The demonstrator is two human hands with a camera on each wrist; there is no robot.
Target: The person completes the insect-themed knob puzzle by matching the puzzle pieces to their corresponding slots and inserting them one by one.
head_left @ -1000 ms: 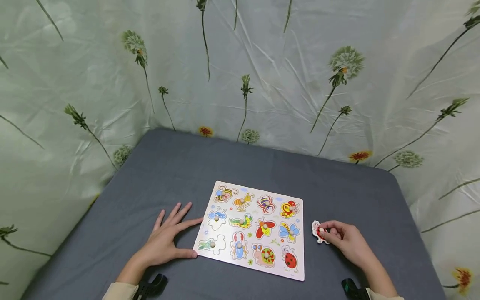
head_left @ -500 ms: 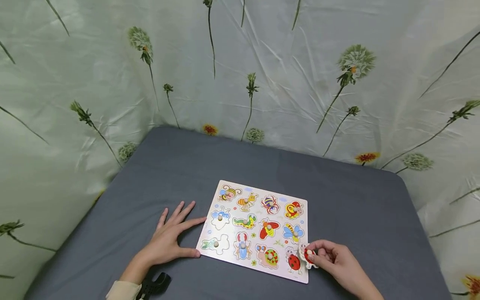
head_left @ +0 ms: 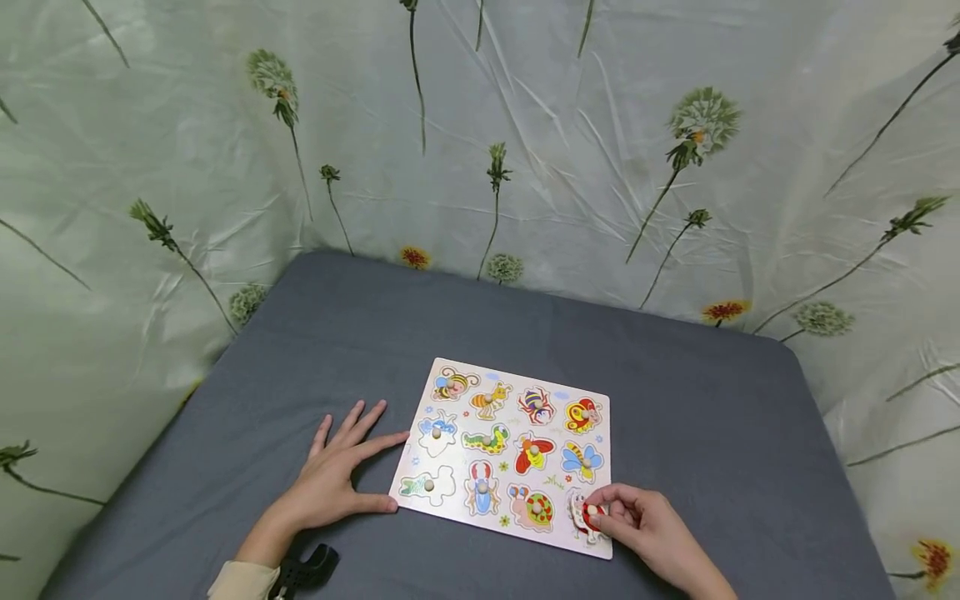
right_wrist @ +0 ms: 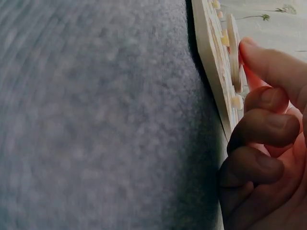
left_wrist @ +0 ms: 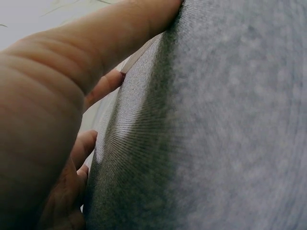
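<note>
A wooden knob puzzle board with insect pieces lies on the grey cloth. My right hand pinches the knob of a red ladybug puzzle piece over the ladybug picture in the board's near right corner. In the right wrist view the puzzle piece appears as a thin slab along the board's face; whether it touches is unclear. My left hand rests on the cloth with fingers spread, thumb and index fingertip against the board's left edge. The left wrist view shows its thumb close up.
Other knobbed pieces, such as a caterpillar, a snail and a stag beetle, sit in the board. Behind the grey table hangs a dandelion-print curtain. A black strap is at my left wrist.
My right hand has carried the ladybug piece leftward from the cloth beside the board to over the near right corner. The left hand stays at the board's left edge.
</note>
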